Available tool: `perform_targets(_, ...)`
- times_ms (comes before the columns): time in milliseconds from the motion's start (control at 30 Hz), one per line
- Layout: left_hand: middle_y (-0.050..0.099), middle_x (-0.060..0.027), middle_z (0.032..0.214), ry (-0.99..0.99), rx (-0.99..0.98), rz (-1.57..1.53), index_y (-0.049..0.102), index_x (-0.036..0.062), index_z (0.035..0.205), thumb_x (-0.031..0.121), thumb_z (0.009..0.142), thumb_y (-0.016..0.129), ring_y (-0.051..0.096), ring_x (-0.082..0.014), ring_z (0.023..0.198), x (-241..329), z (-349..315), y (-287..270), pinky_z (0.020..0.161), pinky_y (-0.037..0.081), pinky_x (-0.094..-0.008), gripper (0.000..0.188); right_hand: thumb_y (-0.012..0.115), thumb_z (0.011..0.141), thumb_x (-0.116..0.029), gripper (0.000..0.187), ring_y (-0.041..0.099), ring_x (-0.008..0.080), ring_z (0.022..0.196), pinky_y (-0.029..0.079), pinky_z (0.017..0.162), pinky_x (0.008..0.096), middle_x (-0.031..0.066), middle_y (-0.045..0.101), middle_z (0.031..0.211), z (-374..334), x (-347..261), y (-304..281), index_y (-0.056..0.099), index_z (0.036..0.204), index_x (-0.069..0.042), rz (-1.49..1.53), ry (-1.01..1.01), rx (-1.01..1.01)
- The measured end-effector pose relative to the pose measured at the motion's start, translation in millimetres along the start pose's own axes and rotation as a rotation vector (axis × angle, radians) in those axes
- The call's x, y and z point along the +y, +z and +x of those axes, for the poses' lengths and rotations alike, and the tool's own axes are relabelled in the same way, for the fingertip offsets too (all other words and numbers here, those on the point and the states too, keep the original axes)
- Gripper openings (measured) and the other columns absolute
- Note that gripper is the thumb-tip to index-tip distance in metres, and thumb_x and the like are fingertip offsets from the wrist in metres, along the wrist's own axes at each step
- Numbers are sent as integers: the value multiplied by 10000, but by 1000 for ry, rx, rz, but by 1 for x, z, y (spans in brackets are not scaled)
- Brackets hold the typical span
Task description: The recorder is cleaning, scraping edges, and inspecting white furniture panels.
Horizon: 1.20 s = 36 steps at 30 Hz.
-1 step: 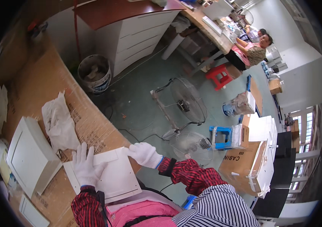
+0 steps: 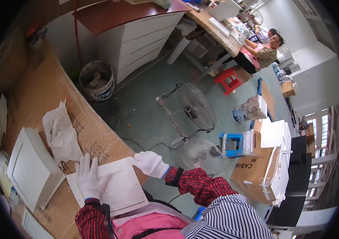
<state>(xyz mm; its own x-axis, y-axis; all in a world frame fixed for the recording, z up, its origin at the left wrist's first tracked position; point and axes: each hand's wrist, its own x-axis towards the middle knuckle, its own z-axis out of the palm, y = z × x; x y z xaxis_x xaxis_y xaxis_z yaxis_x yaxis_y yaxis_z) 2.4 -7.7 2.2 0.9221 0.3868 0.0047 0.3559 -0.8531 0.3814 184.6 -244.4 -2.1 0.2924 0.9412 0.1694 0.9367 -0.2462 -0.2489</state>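
Note:
A flat white panel (image 2: 124, 189) with small holes near its edge lies at the front edge of the cardboard-covered bench. My left hand (image 2: 89, 180), in a white knit glove, rests on its left part with the fingers spread. At its far right corner, my gloved right hand (image 2: 152, 163) has its fingers curled together around the edge. The fingertips there are partly hidden. Just beyond my left hand lies a crumpled off-white cloth (image 2: 61, 133). To the left stands a stack of white framed panels (image 2: 29, 159).
Past the bench (image 2: 77, 107) a bucket (image 2: 97, 81) stands beside a white drawer cabinet (image 2: 145, 40). Floor fans (image 2: 195, 109), a blue stool (image 2: 233, 144) and a cardboard box (image 2: 255, 169) are to the right. People sit at a far table (image 2: 217, 28), near a red stool (image 2: 228, 79).
The view has shifted very slightly. Both hands keep their places on the white panel.

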Motion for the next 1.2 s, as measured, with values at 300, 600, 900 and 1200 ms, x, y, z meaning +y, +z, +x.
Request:
perform_targets(300,455,-244,1593,-22,-28,-8,623,30,1378,394,679,874,386,-410,1504,1,1,-3,1284,209,-574,828,604,898,-179,287,658,247,817,540,678,390,58,597,911,0,6,12,648,1177,-131,40,-33,-27)
perform_targets(600,454,-225,1601,-9,2,-9,628,61,1381,400,676,873,383,-399,1510,-4,-4,2,1278,219,-596,820,613,925,-154,371,678,308,828,553,669,427,108,606,929,8,4,12,638,1295,-145,207,381,111)
perform_targets(900,436,-236,1613,5,-11,-36,616,39,1401,384,697,858,361,-413,1521,1,1,-2,1285,201,-583,820,619,906,-195,224,653,287,806,535,656,411,100,611,919,-15,-46,31,703,1098,-113,199,52,-39)
perform_targets(1200,469,-209,1596,-37,-14,18,631,68,1384,438,663,888,394,-380,1508,-10,-12,0,1283,220,-569,851,598,1003,-250,335,652,406,1054,536,915,501,179,649,1140,13,-41,26,657,1312,-132,497,775,199)
